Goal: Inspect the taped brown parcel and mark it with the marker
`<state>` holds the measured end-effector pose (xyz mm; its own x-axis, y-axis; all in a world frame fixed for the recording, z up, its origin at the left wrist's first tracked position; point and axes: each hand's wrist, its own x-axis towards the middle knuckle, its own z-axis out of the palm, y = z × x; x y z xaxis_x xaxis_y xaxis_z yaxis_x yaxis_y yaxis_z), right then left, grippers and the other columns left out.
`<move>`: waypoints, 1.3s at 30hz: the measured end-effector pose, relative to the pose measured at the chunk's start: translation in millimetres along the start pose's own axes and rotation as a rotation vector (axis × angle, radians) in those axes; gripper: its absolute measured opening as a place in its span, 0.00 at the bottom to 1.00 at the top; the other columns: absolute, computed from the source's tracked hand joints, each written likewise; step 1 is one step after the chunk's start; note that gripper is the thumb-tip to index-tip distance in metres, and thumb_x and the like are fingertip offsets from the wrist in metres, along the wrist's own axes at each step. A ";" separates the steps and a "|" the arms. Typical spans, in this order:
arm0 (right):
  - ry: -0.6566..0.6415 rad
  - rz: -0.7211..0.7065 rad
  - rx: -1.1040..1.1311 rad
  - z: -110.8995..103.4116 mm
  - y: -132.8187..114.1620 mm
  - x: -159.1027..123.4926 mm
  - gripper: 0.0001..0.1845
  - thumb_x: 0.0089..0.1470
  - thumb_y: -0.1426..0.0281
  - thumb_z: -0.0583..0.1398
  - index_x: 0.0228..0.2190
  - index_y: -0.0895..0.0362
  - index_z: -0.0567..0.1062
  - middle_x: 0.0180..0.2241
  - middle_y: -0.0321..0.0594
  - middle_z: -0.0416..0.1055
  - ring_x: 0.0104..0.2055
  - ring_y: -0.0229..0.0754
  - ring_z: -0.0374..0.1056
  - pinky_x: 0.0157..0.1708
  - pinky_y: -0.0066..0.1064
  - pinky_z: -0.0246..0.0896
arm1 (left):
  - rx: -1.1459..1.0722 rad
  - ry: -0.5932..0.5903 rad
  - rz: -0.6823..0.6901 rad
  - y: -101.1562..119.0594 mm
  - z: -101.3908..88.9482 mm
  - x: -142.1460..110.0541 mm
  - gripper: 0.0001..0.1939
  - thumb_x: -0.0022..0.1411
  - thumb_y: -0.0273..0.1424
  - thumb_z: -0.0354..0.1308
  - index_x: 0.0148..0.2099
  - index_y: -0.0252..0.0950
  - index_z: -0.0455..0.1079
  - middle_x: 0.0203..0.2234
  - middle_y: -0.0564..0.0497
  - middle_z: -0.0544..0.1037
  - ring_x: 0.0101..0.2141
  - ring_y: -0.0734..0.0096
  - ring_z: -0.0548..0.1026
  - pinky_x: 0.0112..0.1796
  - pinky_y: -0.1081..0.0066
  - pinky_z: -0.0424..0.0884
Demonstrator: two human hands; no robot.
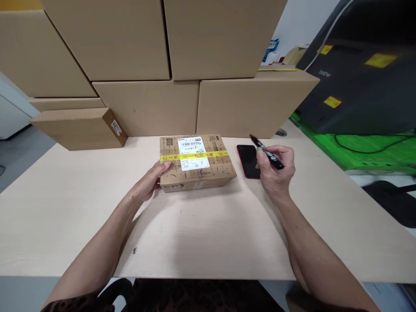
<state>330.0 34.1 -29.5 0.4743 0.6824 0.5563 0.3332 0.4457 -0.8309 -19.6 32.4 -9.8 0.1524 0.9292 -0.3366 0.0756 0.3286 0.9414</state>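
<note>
A small cardboard parcel [208, 173] with a white shipping label and a yellow tape band lies on the pale wooden table [208, 234]. My left hand [150, 182] rests against the parcel's left side, fingers stretched out along its edge. To the parcel's right, my right hand [275, 170] is closed round a black marker pen [266, 151], whose tip points up and to the left. A dark phone with a red rim [247, 161] lies flat on the table, partly behind my right hand.
Large cardboard boxes [146, 104] are stacked along the back of the table, with a flat box [81, 128] at the left. A black machine [364, 73] stands on a green surface at the right, beside a black cable.
</note>
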 end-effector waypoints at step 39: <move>-0.469 -0.065 0.035 52.3 -86.5 -1.9 0.17 0.57 0.59 0.68 0.24 0.50 0.70 0.21 0.29 0.64 0.23 0.36 0.57 0.24 0.31 0.53 | -0.056 0.008 0.070 -4.8 8.0 4.1 0.32 0.59 0.60 0.68 0.56 0.45 0.77 0.48 0.43 0.86 0.43 0.48 0.81 0.34 0.61 0.70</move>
<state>257.7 24.6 40.5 0.0312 0.8371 0.5462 0.3186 0.5097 -0.7992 -11.5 33.2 -15.9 0.1480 0.9514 -0.2700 0.0102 0.2716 0.9624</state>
